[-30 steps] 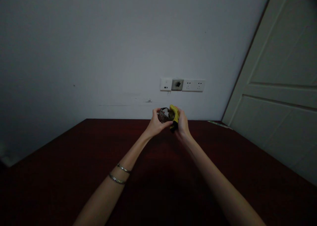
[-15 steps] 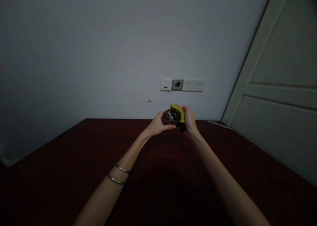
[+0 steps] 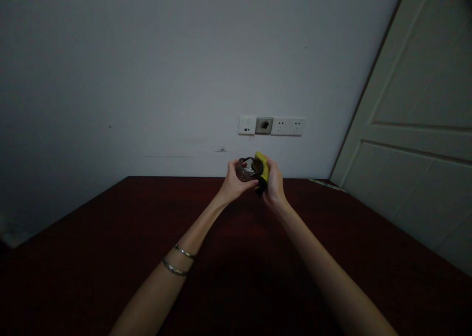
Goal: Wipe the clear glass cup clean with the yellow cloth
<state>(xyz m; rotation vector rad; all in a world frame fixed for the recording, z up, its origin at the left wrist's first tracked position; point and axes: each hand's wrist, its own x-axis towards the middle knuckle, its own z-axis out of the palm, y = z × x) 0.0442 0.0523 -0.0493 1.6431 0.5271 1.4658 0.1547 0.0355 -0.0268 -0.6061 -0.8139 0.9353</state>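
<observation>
Above the far part of the dark red table, my left hand [image 3: 233, 184] grips a small brownish see-through vessel [image 3: 243, 173], which looks like glass. Its dark rim is turned partly toward me, and its exact kind cannot be made out. My right hand [image 3: 276, 182] is closed around a yellow cloth [image 3: 263, 165] with a black part at its lower end. The cloth presses against the right side of the vessel. Most of my right fingers are hidden behind the cloth.
The dark red table [image 3: 165, 218] reaches to a pale wall [image 3: 184, 70]. Sockets and switches [image 3: 273, 126] sit on the wall just above my hands. A panelled white door [image 3: 413, 154] stands at the right, with a thin flat strip [image 3: 327, 184] near the table's far right corner.
Both hands have moved slightly left. The vessel has turned so that its rim and opening show more, and the cloth has become more upright against its right side.
</observation>
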